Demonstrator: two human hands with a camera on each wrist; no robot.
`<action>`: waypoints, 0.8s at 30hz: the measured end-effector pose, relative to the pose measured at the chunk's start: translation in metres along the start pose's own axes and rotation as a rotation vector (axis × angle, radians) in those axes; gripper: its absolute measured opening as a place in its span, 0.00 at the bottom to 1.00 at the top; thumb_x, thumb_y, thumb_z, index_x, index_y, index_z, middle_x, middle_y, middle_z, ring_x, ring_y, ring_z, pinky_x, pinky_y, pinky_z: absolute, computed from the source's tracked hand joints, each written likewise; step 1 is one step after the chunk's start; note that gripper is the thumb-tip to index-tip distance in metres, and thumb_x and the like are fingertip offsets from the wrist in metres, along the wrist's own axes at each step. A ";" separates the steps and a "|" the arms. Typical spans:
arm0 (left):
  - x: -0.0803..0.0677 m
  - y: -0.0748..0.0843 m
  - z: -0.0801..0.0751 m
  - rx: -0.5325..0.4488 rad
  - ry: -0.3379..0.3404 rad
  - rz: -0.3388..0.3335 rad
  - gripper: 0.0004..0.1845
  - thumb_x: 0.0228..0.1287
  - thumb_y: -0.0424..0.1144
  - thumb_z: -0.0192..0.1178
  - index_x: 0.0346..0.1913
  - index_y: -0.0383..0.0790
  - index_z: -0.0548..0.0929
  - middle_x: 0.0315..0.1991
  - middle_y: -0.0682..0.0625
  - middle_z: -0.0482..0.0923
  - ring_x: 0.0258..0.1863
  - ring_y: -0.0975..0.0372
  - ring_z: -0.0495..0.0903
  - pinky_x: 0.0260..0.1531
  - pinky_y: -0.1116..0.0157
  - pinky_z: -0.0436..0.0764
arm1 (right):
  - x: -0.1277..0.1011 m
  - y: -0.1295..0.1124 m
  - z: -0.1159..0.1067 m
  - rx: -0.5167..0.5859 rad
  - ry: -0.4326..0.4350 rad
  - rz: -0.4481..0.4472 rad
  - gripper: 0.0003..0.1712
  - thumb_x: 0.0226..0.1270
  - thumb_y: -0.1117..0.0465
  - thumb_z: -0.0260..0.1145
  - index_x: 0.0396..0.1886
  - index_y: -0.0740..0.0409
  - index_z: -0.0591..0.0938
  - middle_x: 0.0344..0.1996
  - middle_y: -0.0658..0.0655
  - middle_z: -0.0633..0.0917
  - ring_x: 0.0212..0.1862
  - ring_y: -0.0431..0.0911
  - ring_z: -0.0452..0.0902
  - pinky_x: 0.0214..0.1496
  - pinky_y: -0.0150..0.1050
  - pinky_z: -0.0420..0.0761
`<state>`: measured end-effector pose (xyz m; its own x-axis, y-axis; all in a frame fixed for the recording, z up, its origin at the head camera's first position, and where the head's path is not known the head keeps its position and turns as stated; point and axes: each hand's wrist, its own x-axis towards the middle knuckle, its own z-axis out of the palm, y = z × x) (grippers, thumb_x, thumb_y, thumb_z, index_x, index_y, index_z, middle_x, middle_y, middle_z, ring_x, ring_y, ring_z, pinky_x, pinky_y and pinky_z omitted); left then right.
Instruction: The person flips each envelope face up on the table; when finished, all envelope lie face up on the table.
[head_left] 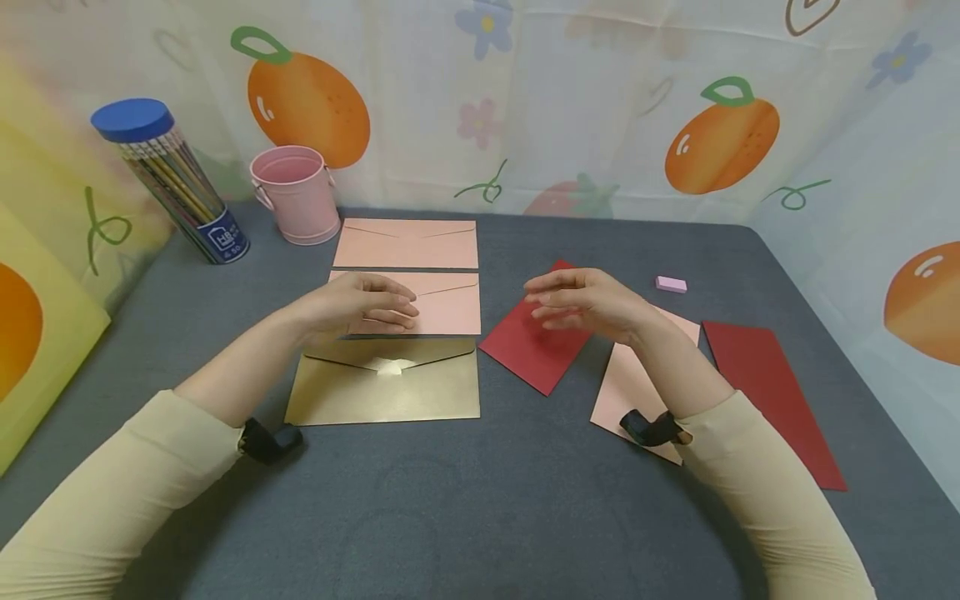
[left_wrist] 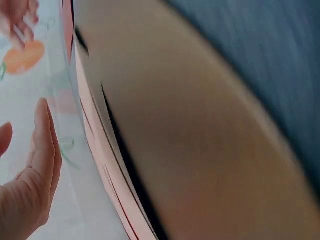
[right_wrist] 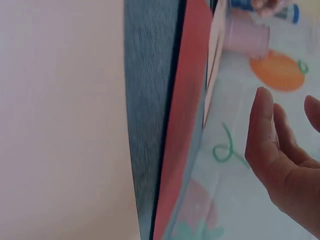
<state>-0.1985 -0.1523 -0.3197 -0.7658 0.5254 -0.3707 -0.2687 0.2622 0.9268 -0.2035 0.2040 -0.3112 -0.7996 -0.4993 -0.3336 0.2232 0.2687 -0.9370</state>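
My left hand [head_left: 367, 304] hovers above the middle pink envelope [head_left: 446, 304], fingers relaxed and holding nothing. Another pink envelope [head_left: 408, 242] lies behind it, and a larger gold envelope [head_left: 382, 396] lies in front; all three form a column. Over a tilted red envelope [head_left: 536, 354] floats my right hand [head_left: 585, 302], its fingers loosely bent around nothing. Beneath the right forearm lies a slanted pink envelope [head_left: 626, 387], partly covered by the wrist. Farther right is a long red envelope [head_left: 772, 383], partly hidden by the sleeve. Both wrist views show the hands raised off the paper.
A pink bucket [head_left: 300, 200] stands at the back left beside a leaning clear tub of pencils [head_left: 180, 183] with a blue lid. A small pink eraser [head_left: 671, 284] lies at the back right. A fruit-printed curtain [head_left: 555, 108] borders the grey table [head_left: 450, 517].
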 end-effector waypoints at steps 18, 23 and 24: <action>0.020 0.000 0.073 -0.254 -0.098 -0.113 0.26 0.75 0.33 0.44 0.70 0.21 0.59 0.70 0.28 0.65 0.64 0.49 0.78 0.57 0.66 0.82 | 0.008 -0.003 -0.053 0.122 0.200 0.023 0.28 0.76 0.64 0.55 0.71 0.69 0.63 0.44 0.44 0.85 0.45 0.39 0.84 0.50 0.31 0.85; 0.022 0.001 0.085 -0.253 -0.119 -0.163 0.26 0.75 0.33 0.45 0.70 0.22 0.59 0.70 0.29 0.66 0.69 0.47 0.72 0.57 0.67 0.82 | 0.012 -0.004 -0.061 0.114 0.241 0.050 0.30 0.76 0.63 0.55 0.73 0.67 0.62 0.44 0.43 0.85 0.45 0.37 0.84 0.49 0.30 0.85; 0.023 0.001 0.087 -0.252 -0.117 -0.174 0.26 0.75 0.33 0.45 0.70 0.22 0.60 0.70 0.29 0.66 0.69 0.47 0.72 0.57 0.67 0.82 | 0.013 -0.004 -0.063 0.108 0.244 0.052 0.30 0.76 0.63 0.55 0.73 0.67 0.62 0.43 0.43 0.85 0.45 0.37 0.84 0.50 0.29 0.85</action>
<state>-0.1651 -0.0693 -0.3323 -0.6272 0.5839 -0.5155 -0.5369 0.1554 0.8292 -0.2497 0.2478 -0.3052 -0.8932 -0.2705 -0.3592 0.3154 0.1926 -0.9292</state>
